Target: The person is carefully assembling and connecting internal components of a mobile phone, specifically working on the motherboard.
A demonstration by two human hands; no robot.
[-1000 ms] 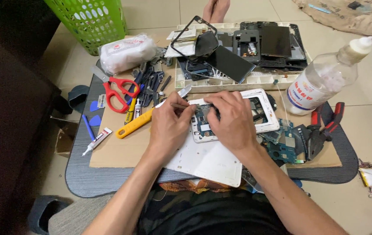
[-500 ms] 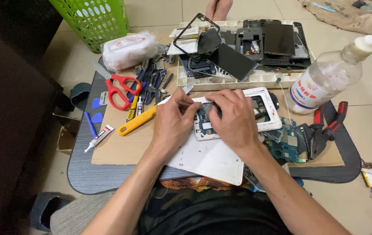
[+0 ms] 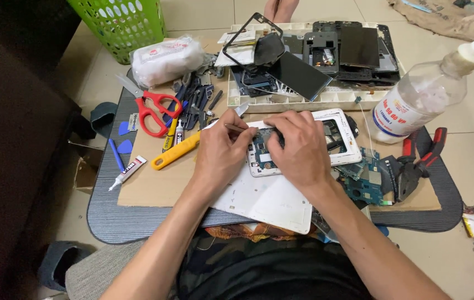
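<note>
An opened white phone frame (image 3: pixel 343 145) with its circuit board showing lies on a white panel (image 3: pixel 265 201) on a cardboard sheet. My left hand (image 3: pixel 221 153) pinches a thin metal tool (image 3: pixel 236 128) whose tip reaches the board's left edge. My right hand (image 3: pixel 299 145) presses down over the middle of the phone, fingers curled on the board, and hides much of it.
Behind the phone stands a white tray (image 3: pixel 298 102) of phone parts. Red scissors (image 3: pixel 152 110), a yellow-handled tool (image 3: pixel 175 151) and small tools lie to the left; a clear bottle (image 3: pixel 421 98), red-handled pliers (image 3: pixel 414 161) and loose circuit boards (image 3: pixel 366 183) to the right. A green basket (image 3: pixel 120 22) stands far left.
Both hands stay on the phone with only small shifts; the view has moved slightly.
</note>
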